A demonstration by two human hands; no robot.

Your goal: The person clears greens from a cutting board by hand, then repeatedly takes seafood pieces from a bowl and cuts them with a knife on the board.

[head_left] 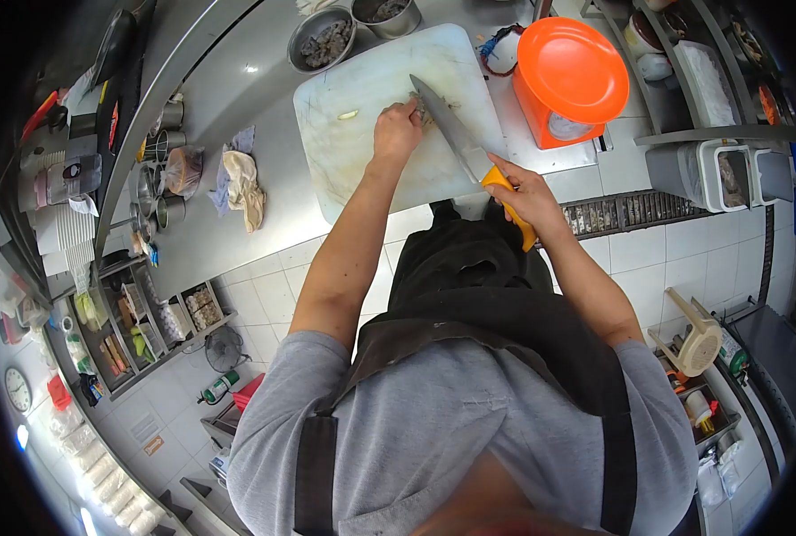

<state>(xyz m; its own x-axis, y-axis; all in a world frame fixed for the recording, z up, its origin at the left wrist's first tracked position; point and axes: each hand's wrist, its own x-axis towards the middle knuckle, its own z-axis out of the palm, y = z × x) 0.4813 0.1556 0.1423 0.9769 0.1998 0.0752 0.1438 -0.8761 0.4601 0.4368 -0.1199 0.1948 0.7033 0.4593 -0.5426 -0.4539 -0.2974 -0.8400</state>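
At four o'clock on the cutting board [375,85], the knife [458,138] is clasped in the right hand [525,195]; a greyish piece [423,113] is touched by the left hand [398,132], whose grip cannot be told.

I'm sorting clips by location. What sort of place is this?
Likely a professional kitchen: a steel counter carries a large cutting board and metal bowl of grey pieces, and the right hand holds a yellow-handled knife.

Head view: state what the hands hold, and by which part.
The right hand holds the knife by its yellow handle. The left hand is at a greyish piece; grip unclear.
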